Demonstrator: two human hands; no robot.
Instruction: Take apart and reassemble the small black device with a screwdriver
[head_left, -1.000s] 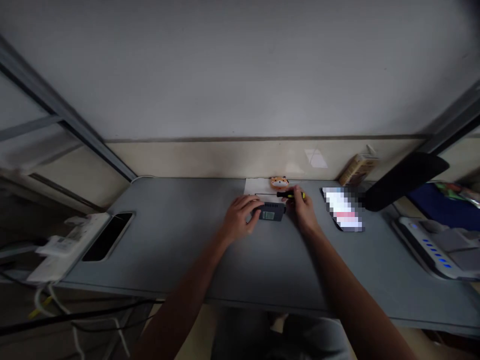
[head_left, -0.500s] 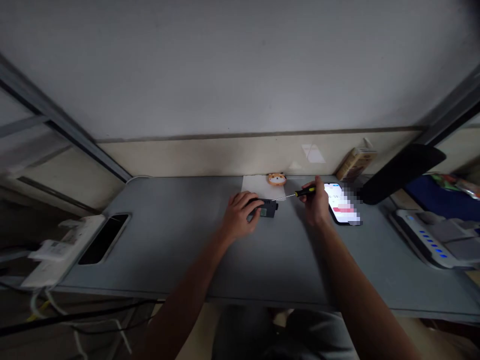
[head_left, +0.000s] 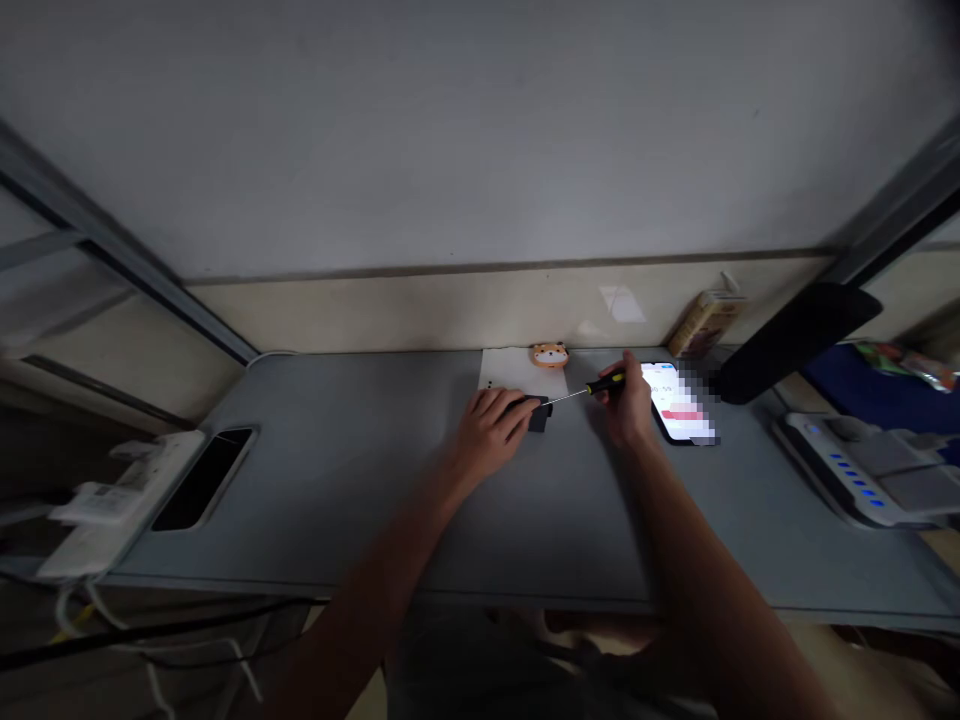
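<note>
My left hand (head_left: 491, 430) is closed over a small black box-shaped device (head_left: 538, 418), which lies on the grey desk; the fingers hide most of it. In my right hand (head_left: 628, 405) is a screwdriver (head_left: 606, 383) with a black and yellow handle. Its thin shaft points left, and the tip reaches the upper right part of the device; whether it touches is too small to tell. Behind the device lies a white sheet of paper (head_left: 517, 368) with a few tiny dark specks near my left fingers. An orange animal-faced case (head_left: 550, 355) sits at the paper's far right corner.
A lit phone (head_left: 671, 405) lies beside my right hand. Farther right are a drink carton (head_left: 705, 322), a black cylindrical object (head_left: 799, 342) and a power strip with blue lights (head_left: 847, 470). At left, a dark-screened phone (head_left: 206, 480) lies by a white power strip (head_left: 127, 510).
My left hand has shifted over the device and now covers its label. Dark specks on the paper have come into view. The screwdriver tip stays by the device; the whole view has shifted slightly.
</note>
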